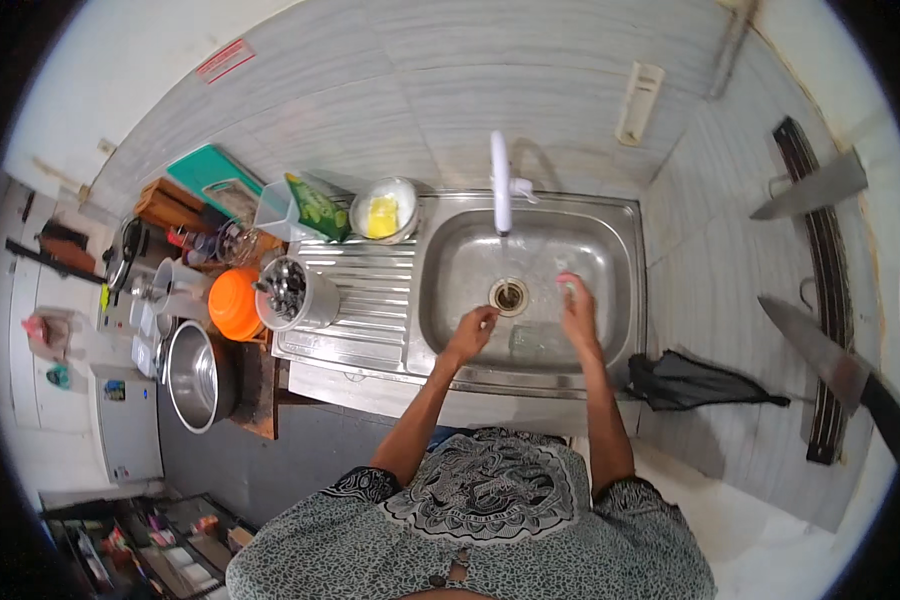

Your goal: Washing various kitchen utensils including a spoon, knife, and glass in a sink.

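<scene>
A stainless steel sink basin (465,247) lies before me, under a white tap (500,180) with water running from its spout towards the drain (508,298). My left hand (477,333) is just left of the drain with its fingers curled; whether something thin is between them is too small to tell. At the basin's right side, my right hand (579,313) grips a small pink object (568,278) at its fingertips, most of it hidden. On the basin floor between my hands sits a clear, greenish item (527,341), perhaps glass.
Left of the basin, the ribbed drainboard (367,300) bears a white cutlery bucket (322,296), a bowl with a yellow sponge (382,217) and a green pouch (316,210). Large knives (817,349) hang on the right wall above a dark cloth (690,381).
</scene>
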`<action>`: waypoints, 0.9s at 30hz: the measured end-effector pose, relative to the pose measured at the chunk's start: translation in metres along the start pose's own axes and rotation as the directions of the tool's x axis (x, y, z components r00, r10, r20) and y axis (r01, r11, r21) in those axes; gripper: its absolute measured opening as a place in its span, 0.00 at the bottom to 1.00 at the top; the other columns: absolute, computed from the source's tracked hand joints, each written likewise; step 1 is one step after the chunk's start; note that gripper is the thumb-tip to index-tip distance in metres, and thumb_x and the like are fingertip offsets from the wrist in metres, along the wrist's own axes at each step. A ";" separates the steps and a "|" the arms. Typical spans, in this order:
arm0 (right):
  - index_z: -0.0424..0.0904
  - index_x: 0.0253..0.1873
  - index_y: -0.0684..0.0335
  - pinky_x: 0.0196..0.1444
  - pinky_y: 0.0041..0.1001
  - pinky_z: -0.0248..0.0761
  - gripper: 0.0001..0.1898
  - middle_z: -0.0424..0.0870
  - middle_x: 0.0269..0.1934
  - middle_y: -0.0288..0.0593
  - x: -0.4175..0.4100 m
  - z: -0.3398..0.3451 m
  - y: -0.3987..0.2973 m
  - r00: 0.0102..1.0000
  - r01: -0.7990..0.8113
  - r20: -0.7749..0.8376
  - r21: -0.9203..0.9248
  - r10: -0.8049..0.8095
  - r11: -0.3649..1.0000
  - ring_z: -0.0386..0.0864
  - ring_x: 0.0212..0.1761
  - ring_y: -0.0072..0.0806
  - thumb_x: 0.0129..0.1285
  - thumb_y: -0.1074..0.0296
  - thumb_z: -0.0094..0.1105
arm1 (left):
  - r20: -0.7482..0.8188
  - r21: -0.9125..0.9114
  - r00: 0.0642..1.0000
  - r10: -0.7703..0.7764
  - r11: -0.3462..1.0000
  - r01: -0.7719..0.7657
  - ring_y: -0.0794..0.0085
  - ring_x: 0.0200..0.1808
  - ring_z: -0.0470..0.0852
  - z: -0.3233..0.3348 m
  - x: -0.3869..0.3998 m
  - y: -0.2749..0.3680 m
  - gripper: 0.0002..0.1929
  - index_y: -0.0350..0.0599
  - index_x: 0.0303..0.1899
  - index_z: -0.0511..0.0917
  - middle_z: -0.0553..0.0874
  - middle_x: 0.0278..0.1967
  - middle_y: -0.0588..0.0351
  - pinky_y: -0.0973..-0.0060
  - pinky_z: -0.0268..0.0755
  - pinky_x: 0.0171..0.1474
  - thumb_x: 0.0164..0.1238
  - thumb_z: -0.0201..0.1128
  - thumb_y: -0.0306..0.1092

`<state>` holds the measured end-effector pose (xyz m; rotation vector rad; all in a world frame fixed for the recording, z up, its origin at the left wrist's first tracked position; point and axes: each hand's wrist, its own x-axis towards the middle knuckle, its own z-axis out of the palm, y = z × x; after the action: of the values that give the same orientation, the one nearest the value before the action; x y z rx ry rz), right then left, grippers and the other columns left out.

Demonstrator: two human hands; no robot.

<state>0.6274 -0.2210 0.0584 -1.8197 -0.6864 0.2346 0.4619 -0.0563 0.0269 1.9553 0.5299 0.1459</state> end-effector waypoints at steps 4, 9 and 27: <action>0.80 0.42 0.62 0.44 0.25 0.69 0.09 0.74 0.39 0.43 -0.005 -0.077 -0.092 0.931 0.226 -0.275 -0.088 -0.241 0.970 0.74 0.43 0.30 0.59 0.79 0.54 | -0.053 0.041 0.981 0.184 0.982 -0.182 0.56 0.47 0.76 0.008 -0.041 0.032 0.15 0.38 0.50 0.73 0.77 0.44 0.44 0.66 0.67 0.51 0.61 0.57 0.27; 0.81 0.41 0.60 0.36 0.23 0.67 0.08 0.73 0.38 0.43 -0.019 -0.073 -0.033 0.998 -0.004 -0.058 -0.238 -0.010 0.971 0.73 0.40 0.31 0.57 0.77 0.57 | 0.030 0.037 0.972 0.234 0.971 -0.235 0.50 0.59 0.67 0.021 -0.074 0.044 0.23 0.38 0.58 0.64 0.69 0.56 0.41 0.63 0.60 0.60 0.63 0.58 0.30; 0.76 0.45 0.66 0.37 0.27 0.71 0.13 0.77 0.43 0.45 -0.094 0.075 -0.188 0.975 0.176 0.181 -0.278 -0.128 0.944 0.77 0.42 0.33 0.56 0.85 0.47 | 0.059 0.265 0.892 0.448 0.855 -0.446 0.54 0.48 0.74 -0.077 -0.086 0.048 0.14 0.38 0.50 0.69 0.75 0.43 0.47 0.63 0.67 0.51 0.65 0.52 0.32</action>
<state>0.4517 -0.1743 0.1884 -2.0314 -1.0158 0.1848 0.3733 -0.0453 0.1143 2.3261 0.0846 0.3898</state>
